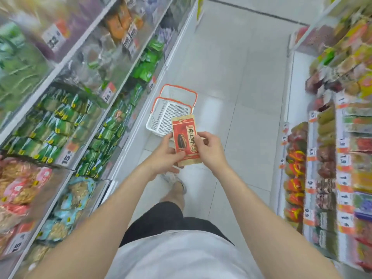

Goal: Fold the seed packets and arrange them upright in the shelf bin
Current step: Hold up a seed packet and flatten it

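Observation:
A red and tan seed packet [186, 135] with a black sunflower seed printed on it is held upright in front of me, over the aisle floor. My left hand [165, 156] grips its lower left edge, thumb on the front. Fingers of my right hand [208, 150] curl over the packet's right edge. The packet looks flat and unfolded. On my left run shelves [84, 109] packed with green snack bags; no particular bin for the packets can be told apart.
A white plastic basket [161, 117] with orange handles stands on the floor just beyond the packet, against the left shelf base. Shelves of bagged goods [330, 150] line the right side. The white tiled aisle [231, 81] runs ahead between them. My foot is below the hands.

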Demonstrator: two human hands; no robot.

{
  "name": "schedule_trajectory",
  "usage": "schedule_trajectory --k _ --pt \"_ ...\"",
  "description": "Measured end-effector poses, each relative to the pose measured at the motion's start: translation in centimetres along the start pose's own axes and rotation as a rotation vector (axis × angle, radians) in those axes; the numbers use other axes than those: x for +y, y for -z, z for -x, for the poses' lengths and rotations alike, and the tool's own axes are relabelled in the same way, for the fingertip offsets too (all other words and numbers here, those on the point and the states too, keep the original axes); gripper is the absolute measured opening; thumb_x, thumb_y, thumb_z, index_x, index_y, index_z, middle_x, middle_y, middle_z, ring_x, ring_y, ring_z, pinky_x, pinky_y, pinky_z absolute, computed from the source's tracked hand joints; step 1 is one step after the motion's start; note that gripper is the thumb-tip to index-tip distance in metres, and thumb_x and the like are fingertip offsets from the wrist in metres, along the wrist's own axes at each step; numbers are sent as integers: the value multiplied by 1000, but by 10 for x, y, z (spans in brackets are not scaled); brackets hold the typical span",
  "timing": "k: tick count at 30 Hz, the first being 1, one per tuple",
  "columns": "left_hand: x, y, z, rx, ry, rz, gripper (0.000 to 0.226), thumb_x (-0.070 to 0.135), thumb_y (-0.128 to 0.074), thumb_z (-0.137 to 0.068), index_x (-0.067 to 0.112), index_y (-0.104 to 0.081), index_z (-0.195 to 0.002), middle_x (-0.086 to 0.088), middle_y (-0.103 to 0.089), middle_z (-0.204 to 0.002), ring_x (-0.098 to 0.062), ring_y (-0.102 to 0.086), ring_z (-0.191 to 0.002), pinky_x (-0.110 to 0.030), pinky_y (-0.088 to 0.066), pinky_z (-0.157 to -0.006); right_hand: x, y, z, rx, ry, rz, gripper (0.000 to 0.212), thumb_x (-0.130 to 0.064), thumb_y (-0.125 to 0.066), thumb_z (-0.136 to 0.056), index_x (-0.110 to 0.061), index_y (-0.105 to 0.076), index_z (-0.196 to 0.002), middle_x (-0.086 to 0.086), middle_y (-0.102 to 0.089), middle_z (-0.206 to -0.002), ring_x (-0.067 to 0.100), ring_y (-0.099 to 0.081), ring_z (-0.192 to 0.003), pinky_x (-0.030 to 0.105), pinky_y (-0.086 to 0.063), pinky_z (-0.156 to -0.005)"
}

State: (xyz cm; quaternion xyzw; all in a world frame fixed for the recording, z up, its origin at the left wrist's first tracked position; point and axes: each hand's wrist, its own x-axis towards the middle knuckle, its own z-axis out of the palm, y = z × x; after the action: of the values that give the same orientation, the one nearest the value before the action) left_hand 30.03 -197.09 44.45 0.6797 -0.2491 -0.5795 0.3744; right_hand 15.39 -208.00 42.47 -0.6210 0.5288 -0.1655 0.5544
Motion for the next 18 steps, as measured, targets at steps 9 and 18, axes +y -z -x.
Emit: schedule_trajectory --k 9,18 --pt "86 85 -197 143 96 -214 73 27 -72 -102 23 -20 -152 1 -75 -103 -21 -78 -82 -41 -65 -73 -77 -14 -241 -341 66 315 36 -29 -69 -102 -28 -62 -137 -6 -72 -96 13 -70 -90 24 -51 -72" --pt "77 125 -350 434 252 -81 57 28 -69 -104 23 -34 -149 -3 -74 -101 -21 -77 -82 -37 -60 -69 -63 -70 -455 -738 102 483 46 -20 -64 -102 -24 -50 -146 3 -75 -105 20 -75 -88 37 -58 -78"
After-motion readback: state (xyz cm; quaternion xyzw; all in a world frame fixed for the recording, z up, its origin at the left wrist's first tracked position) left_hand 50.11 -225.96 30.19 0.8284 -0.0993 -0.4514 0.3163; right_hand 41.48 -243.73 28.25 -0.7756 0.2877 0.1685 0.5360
